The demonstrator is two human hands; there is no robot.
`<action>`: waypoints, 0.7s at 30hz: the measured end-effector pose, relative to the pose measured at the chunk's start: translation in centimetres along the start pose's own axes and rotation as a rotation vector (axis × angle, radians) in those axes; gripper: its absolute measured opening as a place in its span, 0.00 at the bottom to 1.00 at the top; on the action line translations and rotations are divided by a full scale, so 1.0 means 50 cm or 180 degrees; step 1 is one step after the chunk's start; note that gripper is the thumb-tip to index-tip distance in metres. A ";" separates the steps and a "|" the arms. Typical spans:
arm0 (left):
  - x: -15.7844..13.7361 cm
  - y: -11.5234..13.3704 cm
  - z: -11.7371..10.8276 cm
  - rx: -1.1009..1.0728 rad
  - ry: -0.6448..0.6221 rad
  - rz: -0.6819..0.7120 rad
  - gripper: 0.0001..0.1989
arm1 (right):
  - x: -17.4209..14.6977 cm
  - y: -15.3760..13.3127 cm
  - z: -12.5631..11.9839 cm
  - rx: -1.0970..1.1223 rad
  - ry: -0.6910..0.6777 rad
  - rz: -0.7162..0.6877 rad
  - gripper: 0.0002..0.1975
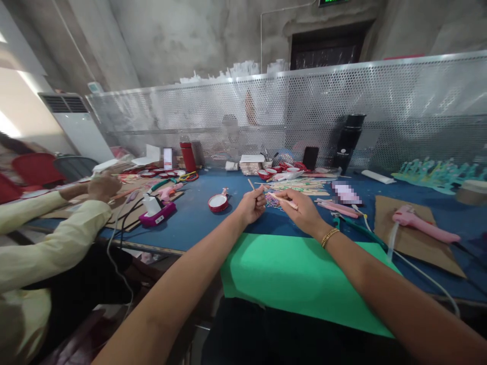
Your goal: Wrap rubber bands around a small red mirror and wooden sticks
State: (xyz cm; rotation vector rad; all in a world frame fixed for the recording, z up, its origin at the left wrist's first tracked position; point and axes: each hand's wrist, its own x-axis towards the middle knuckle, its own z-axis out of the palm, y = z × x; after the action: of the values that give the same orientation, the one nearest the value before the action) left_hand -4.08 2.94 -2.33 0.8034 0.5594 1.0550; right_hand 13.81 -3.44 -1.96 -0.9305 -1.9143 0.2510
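My left hand is closed around a thin wooden stick, whose end pokes out above the fingers. In my right hand a slim, pale pen-like tool is pinched, its tip reaching toward the left fingers. What the two tips meet is too small to make out. Just behind the hands lies a tangle of thin coloured strands. Under my forearms, a green sheet hangs over the table's front edge. A round red container with a white top stands left of my left hand.
A pink glue gun rests on cardboard at right, with green-handled pliers nearby. Several thin sticks lie behind my hands. A purple power strip and a co-worker's sleeve are at left. A perforated metal screen backs the table.
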 end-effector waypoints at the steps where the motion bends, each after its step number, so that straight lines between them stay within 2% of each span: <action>1: -0.001 -0.001 0.001 0.0009 -0.0015 -0.0028 0.11 | 0.000 0.000 0.001 -0.0021 0.0005 0.0007 0.13; 8: -0.006 -0.005 0.008 0.0131 -0.0233 -0.0184 0.14 | 0.000 -0.003 0.005 -0.0129 0.0080 -0.0038 0.14; 11: -0.004 -0.006 0.007 0.0082 -0.0319 -0.0157 0.15 | -0.001 -0.004 0.006 -0.0148 0.0138 0.0074 0.13; 17: -0.003 -0.016 0.012 0.0407 -0.0209 0.0292 0.16 | -0.001 0.012 0.011 -0.0583 0.0080 0.0593 0.16; 21: -0.001 -0.028 0.015 0.0805 -0.0092 0.0585 0.18 | 0.000 0.031 0.022 -0.0439 -0.0105 0.0630 0.20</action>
State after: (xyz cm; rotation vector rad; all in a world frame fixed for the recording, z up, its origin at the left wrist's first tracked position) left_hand -2.80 2.28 -3.03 1.1072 0.6103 1.1525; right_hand 13.69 -2.17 -3.35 -1.2173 -1.8892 0.2542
